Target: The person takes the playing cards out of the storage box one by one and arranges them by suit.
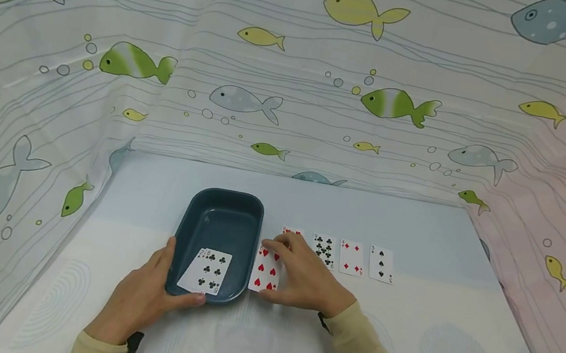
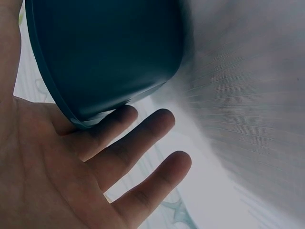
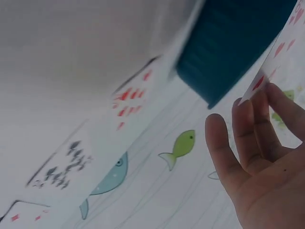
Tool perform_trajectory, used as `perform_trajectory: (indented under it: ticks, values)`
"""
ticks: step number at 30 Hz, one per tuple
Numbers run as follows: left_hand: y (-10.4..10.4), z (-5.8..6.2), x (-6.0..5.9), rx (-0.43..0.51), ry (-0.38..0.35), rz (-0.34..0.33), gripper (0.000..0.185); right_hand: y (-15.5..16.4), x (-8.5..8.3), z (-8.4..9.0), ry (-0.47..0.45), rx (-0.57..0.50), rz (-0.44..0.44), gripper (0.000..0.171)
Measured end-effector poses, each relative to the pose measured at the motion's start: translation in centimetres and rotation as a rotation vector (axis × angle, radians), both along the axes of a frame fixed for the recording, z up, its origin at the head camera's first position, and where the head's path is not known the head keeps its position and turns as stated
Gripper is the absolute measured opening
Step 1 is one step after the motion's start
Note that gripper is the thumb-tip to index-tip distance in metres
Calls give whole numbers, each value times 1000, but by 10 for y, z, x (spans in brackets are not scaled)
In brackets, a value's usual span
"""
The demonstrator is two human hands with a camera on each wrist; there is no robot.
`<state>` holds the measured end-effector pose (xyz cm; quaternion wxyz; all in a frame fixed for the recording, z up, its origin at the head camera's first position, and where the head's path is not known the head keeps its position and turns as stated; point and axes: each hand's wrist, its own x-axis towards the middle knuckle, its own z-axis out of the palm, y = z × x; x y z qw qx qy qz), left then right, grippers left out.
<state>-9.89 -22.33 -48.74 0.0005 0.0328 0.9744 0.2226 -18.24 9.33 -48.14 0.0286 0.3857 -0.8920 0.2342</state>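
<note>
Two cream sleeves near the bottom edge, then two hands on the white table (image 1: 419, 237). Left hand (image 1: 145, 294) at the near left corner of the blue tray (image 1: 222, 216), fingers straight and relaxed, fingertips (image 2: 125, 114) touching the tray's rim from underneath, thumb up along the left wall. Black six of clubs (image 1: 206, 271) leaning inside the tray at its near end. Right hand (image 1: 303, 273) just right of the tray, pinching a red hearts card (image 1: 264, 270) and tilting it up off the table, close beside the tray wall. Farther right, a row of cards lying flat: a red card (image 1: 292, 231) mostly hidden behind the fingers, a clubs card (image 1: 325, 250), a four of diamonds (image 1: 351, 257), a spades card (image 1: 381, 263). Fish cloth (image 1: 299, 79) hanging behind and on both sides.
</note>
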Motion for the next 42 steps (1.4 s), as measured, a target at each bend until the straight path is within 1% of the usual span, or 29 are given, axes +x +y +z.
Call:
perform_trajectory:
  ticks: [8,15,22,29,36,42]
  values:
    - [0,1,0,3,-4,-5,137,19,-1,-20,-1,78,-3,79]
    - [0,0,0,11,0,-7,137,26,1,-28,-20,134,3,75]
    - [-1,-2,-1,17,4,-5,138,28,1,-32,-49,170,-8,74]
    - [-1,0,1,23,-2,-6,137,26,1,-34,-44,236,-19,75]
    - [-1,0,2,28,-6,-6,138,26,1,-36,-33,241,-8,76]
    - [-1,0,2,20,0,-8,138,27,2,-35,-42,213,0,75]
